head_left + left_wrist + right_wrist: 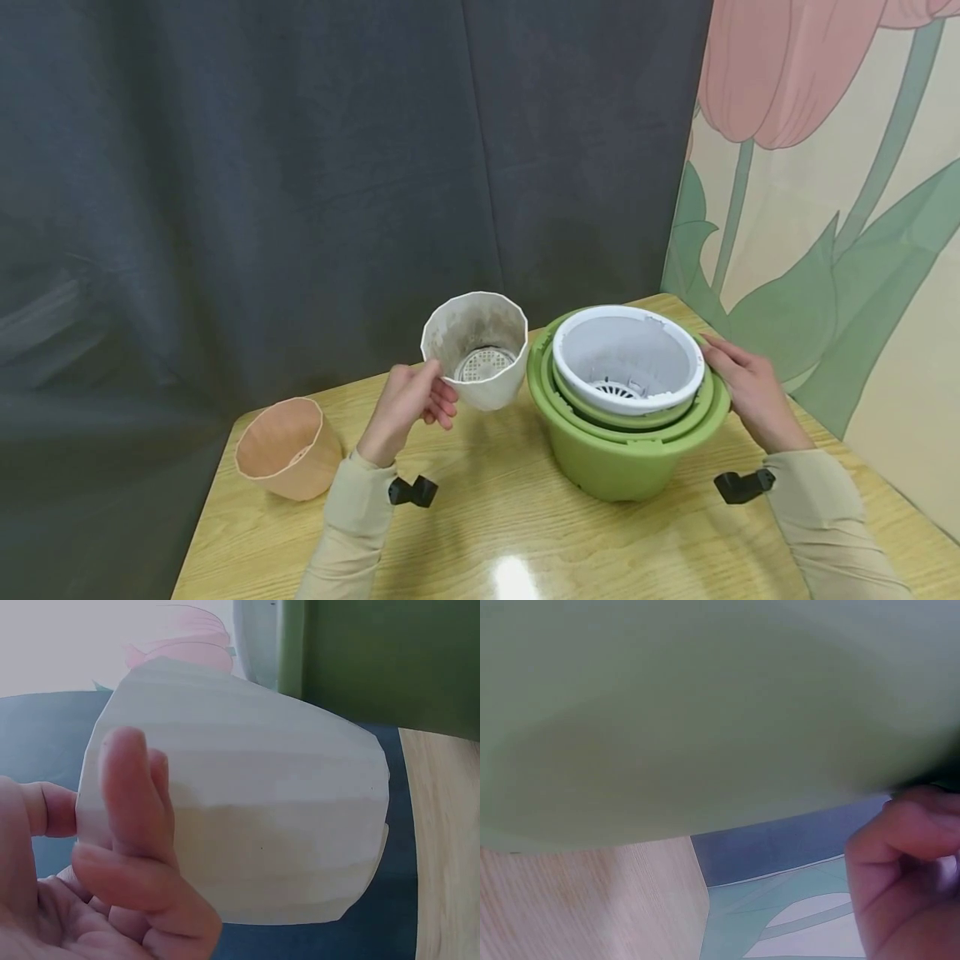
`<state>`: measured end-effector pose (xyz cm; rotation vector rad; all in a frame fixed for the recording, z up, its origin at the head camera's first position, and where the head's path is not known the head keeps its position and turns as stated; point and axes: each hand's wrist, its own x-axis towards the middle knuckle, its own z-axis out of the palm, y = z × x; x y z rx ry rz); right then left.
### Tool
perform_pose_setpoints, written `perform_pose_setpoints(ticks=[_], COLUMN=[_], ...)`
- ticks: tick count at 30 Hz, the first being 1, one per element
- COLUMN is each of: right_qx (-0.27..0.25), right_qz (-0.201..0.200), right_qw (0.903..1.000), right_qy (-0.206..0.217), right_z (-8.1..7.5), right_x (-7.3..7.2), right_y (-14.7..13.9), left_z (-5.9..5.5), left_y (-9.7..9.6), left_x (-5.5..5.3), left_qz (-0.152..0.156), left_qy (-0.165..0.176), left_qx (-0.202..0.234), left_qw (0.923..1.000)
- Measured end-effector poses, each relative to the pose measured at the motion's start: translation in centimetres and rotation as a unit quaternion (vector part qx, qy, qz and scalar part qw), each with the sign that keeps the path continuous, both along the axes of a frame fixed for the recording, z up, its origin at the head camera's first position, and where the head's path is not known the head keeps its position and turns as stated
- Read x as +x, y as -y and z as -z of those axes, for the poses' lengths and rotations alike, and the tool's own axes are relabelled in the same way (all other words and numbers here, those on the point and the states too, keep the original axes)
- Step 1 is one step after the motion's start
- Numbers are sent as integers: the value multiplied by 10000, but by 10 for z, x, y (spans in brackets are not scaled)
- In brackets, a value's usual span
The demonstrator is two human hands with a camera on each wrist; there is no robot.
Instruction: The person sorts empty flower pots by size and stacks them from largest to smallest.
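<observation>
Behind the large green pot [611, 467] hangs a dark curtain [315, 167], and to its right is a wall painted with tulips [862, 250]. The wooden worktop [465, 525] carries the pot.

The large green pot is upright and serves as the outside of a nested stack. Inside it sits at least one smaller green pot [647, 421]; the rims lie so close that the exact count is hard to tell. Innermost within the large green pot is a white pot [622, 354] with a slotted bottom, its rim standing above the green ones.

Left of the large green pot, just beside it, is a cream pot [483, 337] with a faceted rim, tilted and apparently raised off the worktop. Farther left of the large green pot, well apart, an orange pot [288, 450] stands by itself with no hand on it.

By my judgement the nesting is partway: the green and white pots are together, while the cream and orange ones remain outside the stack.

The left hand [408, 404] has its grip on the cream pot's near rim; the right hand [753, 392] grips the large green pot's right rim, some fingers hidden.
</observation>
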<state>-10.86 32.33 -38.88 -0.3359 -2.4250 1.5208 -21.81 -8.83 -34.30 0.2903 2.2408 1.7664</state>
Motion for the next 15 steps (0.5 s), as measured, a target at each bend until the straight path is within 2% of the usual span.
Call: perform_pose_setpoints(ticks=[15], right_qx=[27], right_qz=[22], right_qw=[10000], right_qy=[22], right_z=[0], right_x=[-1], right_y=[1], left_z=[-12], left_y=[-2], left_x=[3], left_qz=[-113], left_qy=[-45], left_qx=[144], left_qw=[9998])
